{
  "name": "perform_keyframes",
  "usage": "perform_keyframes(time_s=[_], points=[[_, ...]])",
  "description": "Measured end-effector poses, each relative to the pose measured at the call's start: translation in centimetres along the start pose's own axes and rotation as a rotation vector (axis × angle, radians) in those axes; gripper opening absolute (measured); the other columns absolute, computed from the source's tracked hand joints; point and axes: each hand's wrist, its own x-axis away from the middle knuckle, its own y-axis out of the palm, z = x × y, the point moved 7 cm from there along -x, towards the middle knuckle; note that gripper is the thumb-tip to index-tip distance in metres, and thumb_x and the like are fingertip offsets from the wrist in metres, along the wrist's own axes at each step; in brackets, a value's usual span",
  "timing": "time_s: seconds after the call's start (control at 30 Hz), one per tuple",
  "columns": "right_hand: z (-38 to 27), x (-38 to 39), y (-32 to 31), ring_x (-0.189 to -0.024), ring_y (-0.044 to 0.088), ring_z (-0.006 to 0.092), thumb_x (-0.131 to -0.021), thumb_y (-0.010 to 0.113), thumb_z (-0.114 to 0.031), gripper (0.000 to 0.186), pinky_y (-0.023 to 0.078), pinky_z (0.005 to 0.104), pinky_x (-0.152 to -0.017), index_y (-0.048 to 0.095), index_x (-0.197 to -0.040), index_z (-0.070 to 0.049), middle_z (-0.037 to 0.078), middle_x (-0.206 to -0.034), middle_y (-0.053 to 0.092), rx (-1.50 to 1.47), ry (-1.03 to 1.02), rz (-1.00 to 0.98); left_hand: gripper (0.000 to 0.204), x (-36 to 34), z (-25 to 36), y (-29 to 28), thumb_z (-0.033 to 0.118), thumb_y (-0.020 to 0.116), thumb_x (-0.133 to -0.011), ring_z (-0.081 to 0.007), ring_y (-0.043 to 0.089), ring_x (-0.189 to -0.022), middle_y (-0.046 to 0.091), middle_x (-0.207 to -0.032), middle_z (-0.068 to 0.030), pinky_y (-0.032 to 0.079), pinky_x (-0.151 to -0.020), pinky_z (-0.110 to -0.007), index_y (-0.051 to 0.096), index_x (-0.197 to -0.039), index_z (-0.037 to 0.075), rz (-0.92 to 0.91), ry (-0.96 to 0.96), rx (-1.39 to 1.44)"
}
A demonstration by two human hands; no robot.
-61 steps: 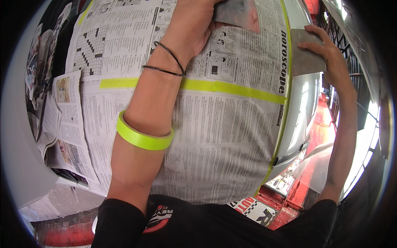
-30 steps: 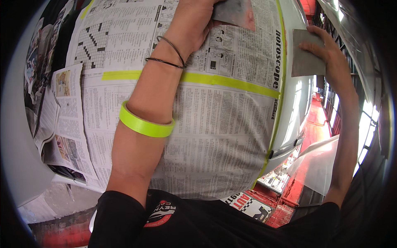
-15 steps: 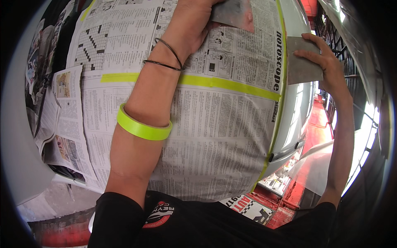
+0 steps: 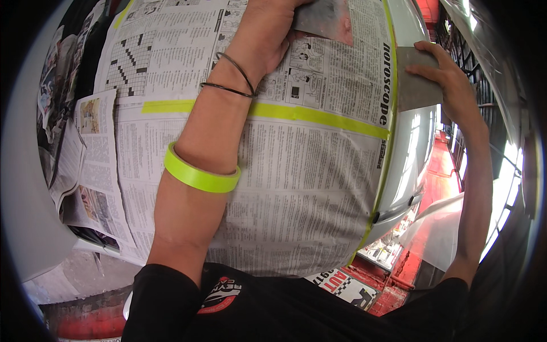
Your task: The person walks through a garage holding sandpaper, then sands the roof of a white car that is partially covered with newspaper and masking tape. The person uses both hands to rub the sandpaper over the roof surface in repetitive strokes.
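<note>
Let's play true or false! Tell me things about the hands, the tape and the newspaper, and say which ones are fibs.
1. The right hand touches a gray sheet. True.
2. The tape roll circles the right forearm. False: the tape roll circles the left forearm.
3. A black band loops around the left wrist. True.
4. The tape strip across the newspaper is red. False: it's yellow-green.
5. The crossword is left of the left forearm. True.
</note>
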Motion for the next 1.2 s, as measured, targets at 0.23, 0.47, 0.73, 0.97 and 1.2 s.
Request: perform_keyframes(time_s=[0.23,0.47,0.73,0.97,1.2], points=[[-2.2,-1.6,-0.8,-0.128,0.060,0.0282,-0.086,0.060,0.004,0.035,0.052,0.0379,-0.105,0.079,-0.110,-0.013,0.006,-0.140,0.058,0.185,0.015,-0.074,0.043,0.0,0.1,-0.4,0.005,0.057,-0.098,-0.0270,0.071,-0.107,0.067,-0.122,-0.0161,0.063,-0.091,-0.037,0.050,-0.139,-0.005,0.027,-0.004,-0.015],[-3.4,-2.9,-1.0,-0.125,0.059,0.0263,-0.089,0.058,0.001,0.030,0.057,0.0387,-0.099,0.079,-0.105,-0.012,0.006,-0.131,0.059,0.294,-0.010,-0.125,0.046,0.4,0.2,-0.2,0.004,0.059,-0.097,-0.0280,0.071,-0.106,0.066,-0.122,-0.0172,0.063,-0.090,-0.038,0.049,-0.140,-0.004,0.013,0.033,0.018],[-5.0,-1.7,-2.8,-0.129,0.057,0.0261,-0.085,0.059,0.002,0.034,0.056,0.0388,-0.102,0.080,-0.107,-0.014,0.006,-0.135,0.059,0.328,-0.025,-0.123,0.048,-0.1,0.5,-1.7,0.006,0.063,-0.095,-0.0289,0.069,-0.107,0.065,-0.123,-0.0175,0.062,-0.087,-0.036,0.050,-0.140,-0.005,0.099,0.121,-0.148],[-3.4,1.3,-5.0,-0.140,0.051,0.0291,-0.082,0.065,0.000,0.043,0.049,0.0417,-0.113,0.076,-0.120,-0.019,0.003,-0.145,0.056,0.381,0.062,0.028,0.050,0.3,0.2,-1.1,0.005,0.064,-0.094,-0.0285,0.068,-0.110,0.065,-0.123,-0.0173,0.059,-0.093,-0.036,0.051,-0.141,-0.003,0.119,-0.012,-0.012],[1.9,1.3,-5.0,-0.131,0.057,0.0296,-0.082,0.060,0.004,0.053,0.048,0.0441,-0.111,0.072,-0.129,-0.020,0.003,-0.138,0.062,0.490,0.132,0.187,0.042,1.5,2.1,-0.7,0.003,0.062,-0.095,-0.0294,0.070,-0.111,0.066,-0.123,-0.0186,0.062,-0.091,-0.038,0.055,-0.136,-0.002,0.028,0.643,-1.213]])
